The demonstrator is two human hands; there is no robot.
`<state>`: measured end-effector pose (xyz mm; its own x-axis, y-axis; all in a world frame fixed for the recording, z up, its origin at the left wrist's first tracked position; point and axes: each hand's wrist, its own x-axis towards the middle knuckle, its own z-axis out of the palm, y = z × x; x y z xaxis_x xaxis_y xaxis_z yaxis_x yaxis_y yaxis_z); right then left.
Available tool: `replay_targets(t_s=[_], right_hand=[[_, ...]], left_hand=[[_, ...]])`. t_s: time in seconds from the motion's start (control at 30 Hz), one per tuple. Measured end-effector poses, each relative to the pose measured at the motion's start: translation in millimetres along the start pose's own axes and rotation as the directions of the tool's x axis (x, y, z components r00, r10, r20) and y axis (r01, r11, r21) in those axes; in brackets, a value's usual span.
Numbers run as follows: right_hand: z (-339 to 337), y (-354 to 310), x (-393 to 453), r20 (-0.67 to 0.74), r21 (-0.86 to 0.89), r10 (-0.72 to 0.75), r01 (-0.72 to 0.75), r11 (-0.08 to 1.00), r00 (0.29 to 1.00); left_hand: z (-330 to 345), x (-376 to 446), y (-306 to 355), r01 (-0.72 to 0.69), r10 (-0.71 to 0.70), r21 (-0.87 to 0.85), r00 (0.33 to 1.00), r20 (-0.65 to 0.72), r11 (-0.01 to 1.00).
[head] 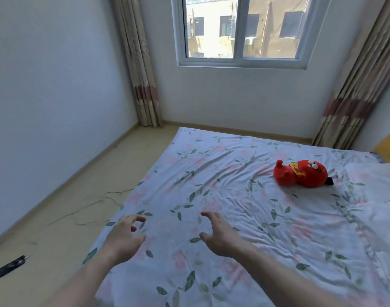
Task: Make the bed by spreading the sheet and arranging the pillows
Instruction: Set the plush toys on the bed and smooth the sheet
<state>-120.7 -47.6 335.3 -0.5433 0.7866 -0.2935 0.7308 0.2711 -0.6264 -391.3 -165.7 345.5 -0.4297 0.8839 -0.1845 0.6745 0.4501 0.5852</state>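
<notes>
Left fingers (pixel 136 218): loosely curled and spread, nothing between them; my left hand (pixel 123 238) hovers over the near left part of the bed, close to its edge.
Right fingers (pixel 208 216): half-curled like a claw, thumb apart, also holding nothing; my right hand (pixel 220 238) hangs just beside the left, further in over the bed.
Contact: I cannot tell whether any fingertip touches the cloth; neither hand has gathered a fold.
Sheet (pixel 223 180): white with pink flowers and green leaves, already lying across the whole bed, rumpled in long creases running toward the far side.
How it handles: I judge it thin, light and limp; it will slide and bunch easily rather than hold a shape, so pulling one spot only shifts the wrinkles.
Where to hold: best pinched at the near edge or a corner and drawn taut, or swept flat with open palms outward from the middle.
Plush toy (pixel 302 173): red, lying on its side well apart from my hands; soft and light, it pins the cloth only slightly.
Pillow (pixel 373 180): what seems one, in matching fabric, at the right edge.
</notes>
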Motion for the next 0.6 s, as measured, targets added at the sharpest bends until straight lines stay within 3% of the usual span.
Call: replay_targets(t_s=[0.3, 0.6], right_hand=[[110.5, -135.3, 39.6, 0.024, 0.068, 0.031, -0.033, 0.997, 0.999], [136.0, -170.8, 103.7, -0.004, 0.061, 0.149, -0.149, 0.987, 0.989]], left_hand=[[-102.6, 28.8, -135.3, 0.013, -0.017, 0.069, 0.998, 0.06, 0.998], [-143.2, 110.8, -176.8, -0.067, 0.062, 0.04, 0.992, 0.106, 0.997]])
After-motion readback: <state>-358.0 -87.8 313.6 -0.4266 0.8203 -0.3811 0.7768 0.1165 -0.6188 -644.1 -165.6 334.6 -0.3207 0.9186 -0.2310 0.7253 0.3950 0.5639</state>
